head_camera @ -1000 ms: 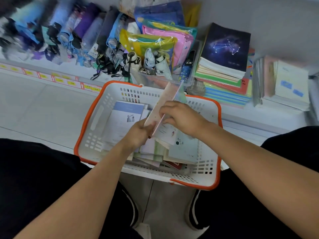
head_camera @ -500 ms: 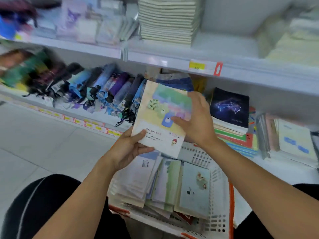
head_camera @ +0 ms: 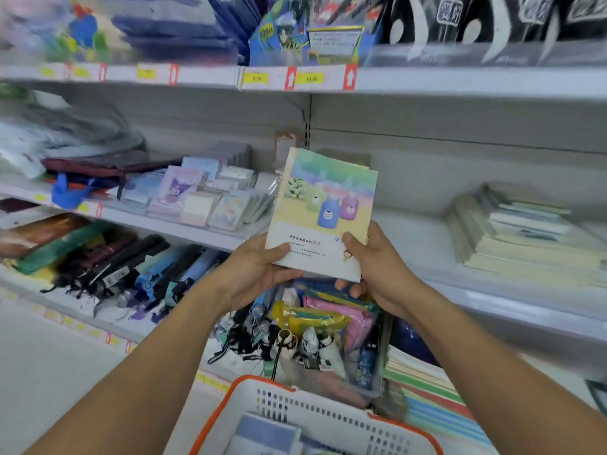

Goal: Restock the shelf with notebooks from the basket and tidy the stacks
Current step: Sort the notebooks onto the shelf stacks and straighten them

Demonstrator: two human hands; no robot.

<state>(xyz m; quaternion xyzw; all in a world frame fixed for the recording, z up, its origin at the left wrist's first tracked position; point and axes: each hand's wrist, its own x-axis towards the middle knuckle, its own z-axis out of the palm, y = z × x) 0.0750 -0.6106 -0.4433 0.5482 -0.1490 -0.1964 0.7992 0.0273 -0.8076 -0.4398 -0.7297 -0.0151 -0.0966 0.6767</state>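
Both hands hold 1 notebook (head_camera: pixel 323 213) upright in front of the middle shelf (head_camera: pixel 427 244). The left hand (head_camera: pixel 254 269) grips its lower left corner, thumb on the cover and fingers curled behind. The right hand (head_camera: pixel 377 270) grips the lower right corner, thumb pressed on the cover and fingertips showing under the bottom edge. The cover shows pastel bottles with bear faces above a white band of print. To the right on the same shelf lies a stack of pale notebooks (head_camera: pixel 525 238). To the left sit small packaged notepads (head_camera: pixel 197 195). Below, folded umbrellas (head_camera: pixel 131 267) lie in a row. The white basket (head_camera: pixel 315 415) with an orange rim sits at the bottom, a bluish notebook (head_camera: pixel 266 435) inside it.
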